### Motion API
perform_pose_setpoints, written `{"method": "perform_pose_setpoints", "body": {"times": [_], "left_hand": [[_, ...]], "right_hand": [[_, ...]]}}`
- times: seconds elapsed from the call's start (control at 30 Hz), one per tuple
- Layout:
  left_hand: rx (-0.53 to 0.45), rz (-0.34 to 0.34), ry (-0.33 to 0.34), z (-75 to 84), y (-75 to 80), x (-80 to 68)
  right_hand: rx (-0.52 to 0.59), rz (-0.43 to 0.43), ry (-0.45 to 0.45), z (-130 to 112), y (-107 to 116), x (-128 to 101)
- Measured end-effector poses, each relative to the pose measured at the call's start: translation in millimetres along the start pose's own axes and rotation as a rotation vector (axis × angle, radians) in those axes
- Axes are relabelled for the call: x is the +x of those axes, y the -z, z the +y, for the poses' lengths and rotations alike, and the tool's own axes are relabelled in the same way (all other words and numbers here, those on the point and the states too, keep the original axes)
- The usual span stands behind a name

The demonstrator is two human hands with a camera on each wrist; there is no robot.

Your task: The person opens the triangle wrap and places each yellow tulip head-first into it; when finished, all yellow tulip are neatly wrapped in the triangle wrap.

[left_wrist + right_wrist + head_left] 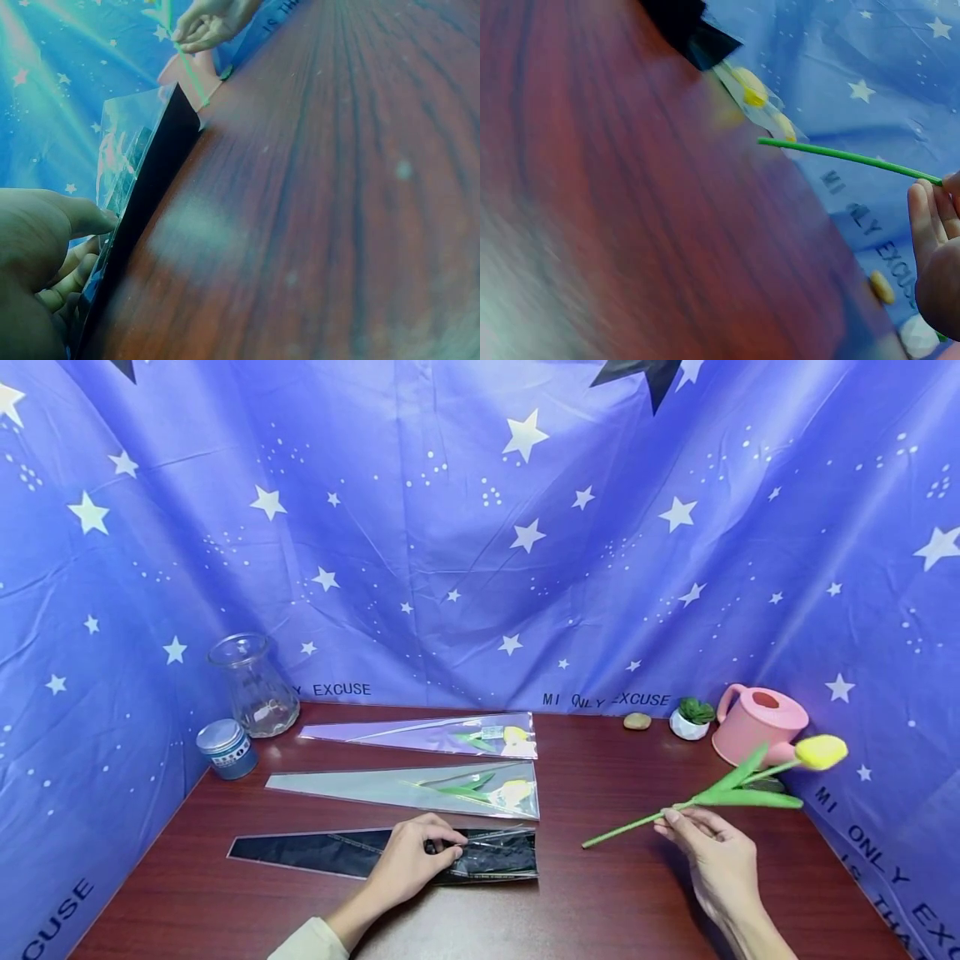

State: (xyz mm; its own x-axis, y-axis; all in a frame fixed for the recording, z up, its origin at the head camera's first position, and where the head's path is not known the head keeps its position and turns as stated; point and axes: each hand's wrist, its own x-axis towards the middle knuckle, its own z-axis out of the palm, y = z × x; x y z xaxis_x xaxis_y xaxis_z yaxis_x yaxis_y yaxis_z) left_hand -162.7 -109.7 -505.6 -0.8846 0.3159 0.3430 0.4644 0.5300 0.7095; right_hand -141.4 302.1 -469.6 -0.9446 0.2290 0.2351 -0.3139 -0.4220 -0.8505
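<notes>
My right hand [716,856] pinches the green stem of a yellow artificial tulip [738,789] above the table's right side. The bloom points to the upper right and the bare stem end to the left. Over the black flower sleeve [315,852], my left hand [412,856] pinches the clear front film with thumb and fingers. In the left wrist view the wide end of that sleeve stands a little apart from its black back. Behind it lie a grey sleeve [337,783] and a purple sleeve [375,735], each with a yellow tulip inside.
At the back left stand a glass vase [262,693] and a blue lidded jar [227,750]. A pink watering can [757,727], a small potted succulent [692,718] and a pebble [637,721] are at the back right. A starry blue cloth [450,527] surrounds the brown table [585,910].
</notes>
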Motion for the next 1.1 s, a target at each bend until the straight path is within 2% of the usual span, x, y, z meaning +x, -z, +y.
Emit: {"method": "perform_pose_setpoints", "body": {"times": [0.17, 0.37, 0.73, 0.97, 1.1], "left_hand": [[0.010, 0.011, -0.009, 0.8, -0.3, 0.6], [0.022, 0.009, 0.009, 2.0, -0.1, 0.9], [0.022, 0.009, 0.006, 0.3, -0.2, 0.5], [0.020, 0.007, -0.006, 1.0, -0.3, 0.6], [0.011, -0.001, 0.004, 1.3, -0.2, 0.3]], "right_hand": [[0.045, 0.022, -0.100, 7, -14, -8], [0.046, 0.065, -0.198, 15, -31, -19], [0.051, 0.127, -0.277, 41, -63, -39], [-0.014, 0.216, -0.332, 53, -88, -50], [-0.047, 0.275, -0.333, 60, -100, -52]]}}
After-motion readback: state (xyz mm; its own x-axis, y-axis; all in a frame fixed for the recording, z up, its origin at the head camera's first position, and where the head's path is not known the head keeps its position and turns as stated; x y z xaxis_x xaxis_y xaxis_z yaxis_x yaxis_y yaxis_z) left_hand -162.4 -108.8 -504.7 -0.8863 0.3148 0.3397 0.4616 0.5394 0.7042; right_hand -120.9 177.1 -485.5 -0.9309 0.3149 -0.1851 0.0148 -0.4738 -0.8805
